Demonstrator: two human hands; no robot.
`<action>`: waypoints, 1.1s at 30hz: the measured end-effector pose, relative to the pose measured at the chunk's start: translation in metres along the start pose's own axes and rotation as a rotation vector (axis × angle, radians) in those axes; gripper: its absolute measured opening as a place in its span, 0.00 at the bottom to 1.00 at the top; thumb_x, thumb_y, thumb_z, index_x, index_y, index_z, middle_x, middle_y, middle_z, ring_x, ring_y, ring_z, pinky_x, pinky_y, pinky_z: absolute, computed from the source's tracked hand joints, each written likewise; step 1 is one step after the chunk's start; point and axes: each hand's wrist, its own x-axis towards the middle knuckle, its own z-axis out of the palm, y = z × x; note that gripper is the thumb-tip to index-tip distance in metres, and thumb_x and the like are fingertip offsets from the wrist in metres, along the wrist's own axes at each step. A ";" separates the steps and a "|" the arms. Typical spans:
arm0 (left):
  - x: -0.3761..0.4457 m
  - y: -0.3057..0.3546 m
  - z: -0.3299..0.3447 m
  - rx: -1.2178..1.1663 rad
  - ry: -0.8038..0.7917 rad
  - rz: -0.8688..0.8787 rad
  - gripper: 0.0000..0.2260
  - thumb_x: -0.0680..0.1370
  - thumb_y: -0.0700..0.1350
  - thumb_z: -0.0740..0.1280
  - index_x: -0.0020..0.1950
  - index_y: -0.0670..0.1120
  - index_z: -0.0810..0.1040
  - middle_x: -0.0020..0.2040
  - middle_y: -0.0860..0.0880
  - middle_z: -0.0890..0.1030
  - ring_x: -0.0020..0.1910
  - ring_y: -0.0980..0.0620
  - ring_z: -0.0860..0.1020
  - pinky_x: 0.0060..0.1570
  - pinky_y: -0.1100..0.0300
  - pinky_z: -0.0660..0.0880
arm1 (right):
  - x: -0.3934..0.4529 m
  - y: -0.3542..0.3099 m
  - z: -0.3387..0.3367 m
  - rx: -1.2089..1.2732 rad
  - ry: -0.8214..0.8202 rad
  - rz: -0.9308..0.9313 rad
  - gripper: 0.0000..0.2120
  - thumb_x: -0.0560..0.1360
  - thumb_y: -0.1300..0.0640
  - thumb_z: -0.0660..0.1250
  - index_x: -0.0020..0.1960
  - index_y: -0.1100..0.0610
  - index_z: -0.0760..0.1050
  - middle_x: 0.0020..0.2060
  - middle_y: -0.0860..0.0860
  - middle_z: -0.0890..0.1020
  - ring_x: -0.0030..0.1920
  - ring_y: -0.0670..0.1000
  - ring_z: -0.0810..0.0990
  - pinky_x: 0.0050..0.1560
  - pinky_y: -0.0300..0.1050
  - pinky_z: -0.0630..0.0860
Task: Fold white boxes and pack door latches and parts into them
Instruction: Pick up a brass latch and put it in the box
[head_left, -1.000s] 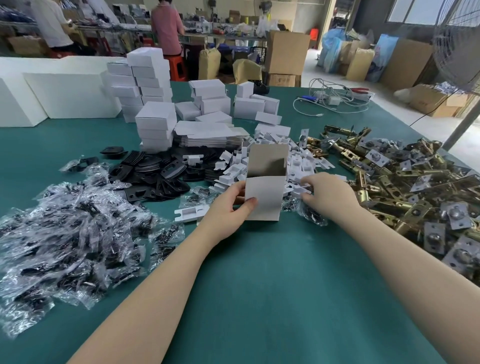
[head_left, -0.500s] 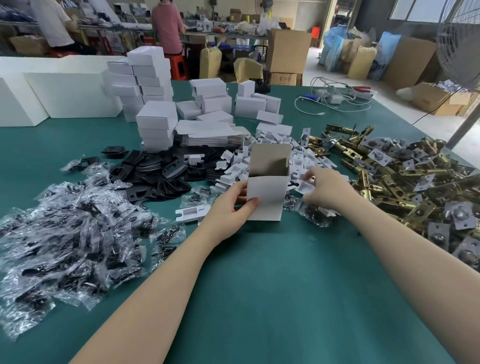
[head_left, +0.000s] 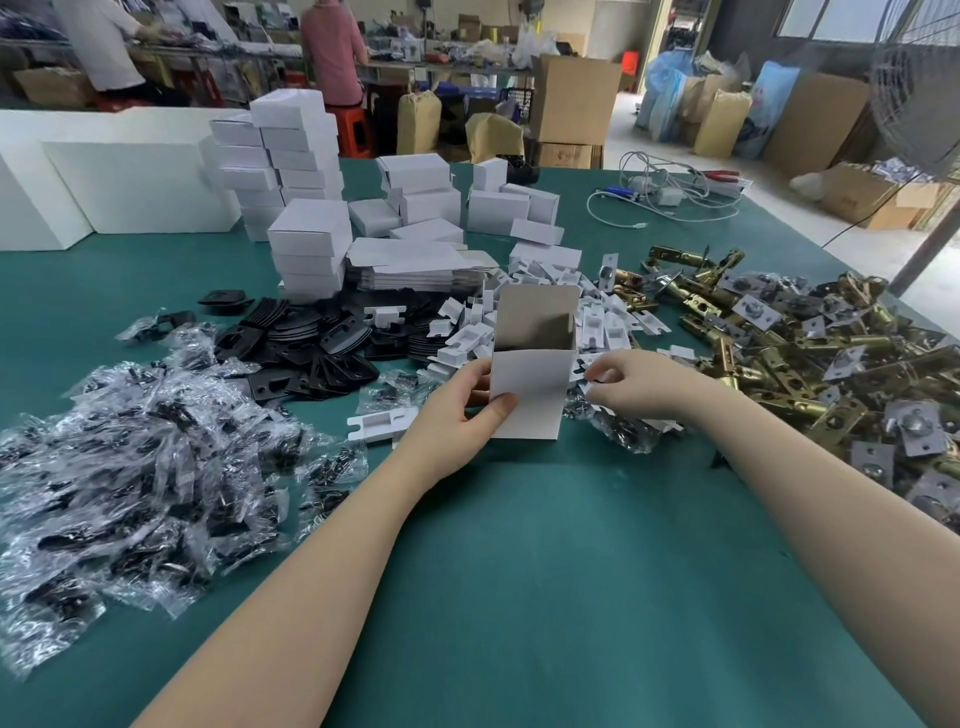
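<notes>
A small white box (head_left: 535, 384) stands upright on the green table with its top open and its brown inside showing. My left hand (head_left: 457, 410) grips the box's left side, thumb across the front face. Just right of the box, my right hand (head_left: 631, 384) pinches a white plastic part (head_left: 584, 371) at the edge of the heap of white plastic parts (head_left: 519, 322). Brass door latches (head_left: 810, 364) lie piled to the right.
Clear bags of black parts (head_left: 130, 467) cover the left. Black plates (head_left: 311, 348) lie behind them. Stacks of folded white boxes (head_left: 306, 208) and flat box blanks (head_left: 415, 265) stand at the back, white cables (head_left: 665, 197) at the far right. Bare green table (head_left: 545, 571) lies between my arms.
My right hand has moved left from the latch side toward the box and picked up a white plastic part. My left hand and the box have stayed in place.
</notes>
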 end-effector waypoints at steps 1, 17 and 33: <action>0.000 0.000 0.000 0.004 0.001 -0.001 0.16 0.80 0.51 0.65 0.68 0.58 0.70 0.58 0.57 0.79 0.52 0.66 0.77 0.50 0.69 0.73 | 0.001 -0.002 0.004 -0.015 0.054 0.004 0.16 0.79 0.48 0.64 0.63 0.53 0.75 0.62 0.54 0.79 0.57 0.53 0.76 0.55 0.46 0.72; -0.001 0.003 0.000 -0.038 -0.010 -0.027 0.13 0.80 0.52 0.65 0.61 0.67 0.70 0.57 0.58 0.79 0.52 0.63 0.77 0.51 0.61 0.75 | -0.037 -0.040 -0.023 0.827 0.762 -0.550 0.15 0.74 0.62 0.73 0.57 0.51 0.75 0.46 0.50 0.80 0.44 0.46 0.85 0.46 0.37 0.80; -0.003 0.009 0.002 -0.054 0.003 -0.028 0.12 0.76 0.56 0.64 0.55 0.73 0.70 0.54 0.59 0.80 0.50 0.66 0.77 0.47 0.66 0.73 | -0.038 -0.037 0.008 -0.132 0.724 -0.403 0.10 0.76 0.49 0.69 0.50 0.54 0.83 0.57 0.56 0.75 0.55 0.59 0.75 0.51 0.50 0.72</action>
